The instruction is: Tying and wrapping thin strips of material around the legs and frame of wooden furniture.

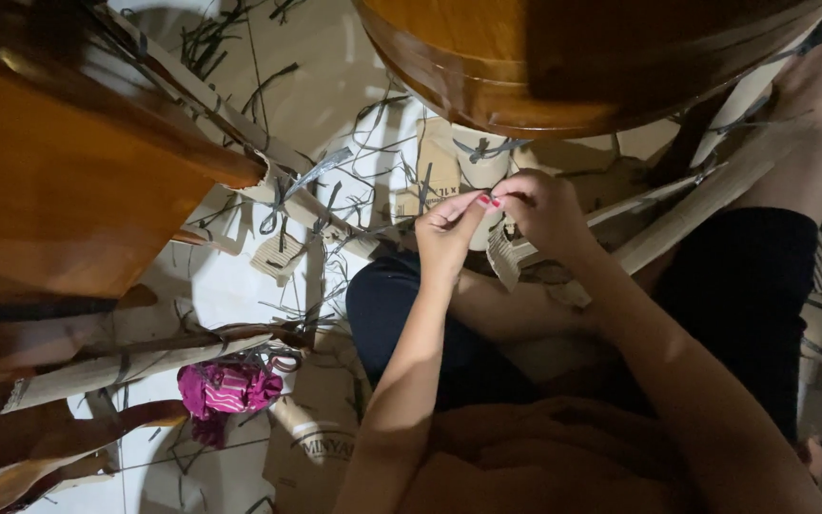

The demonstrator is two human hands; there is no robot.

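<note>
Sitting on the floor (240, 286), legs folded, both hands up in front of me just under the rim of the round wooden table (525, 76)

My left hand (449, 233) is pinched shut, thumb and fingertips closed on the top edge of a small piece of corrugated cardboard (504, 257). My right hand (544, 211) is curled around the same piece from the other side, fingers clenched on it. Hands touch each other at the fingertips. The cardboard piece hangs between them, over my knee, close to the table's leg (473, 157)

Floor around me is littered with thin grey strips (330, 205) and torn cardboard. A long cardboard strip (696, 205) runs from my right hand toward the upper right. Another long rolled cardboard length (126, 366) lies at the left, with a pink striped cloth bundle (228, 388) just below its end. Flat cardboard sheet (321, 438) lies by my left elbow. Wooden furniture (59, 181) fills the left edge
</note>
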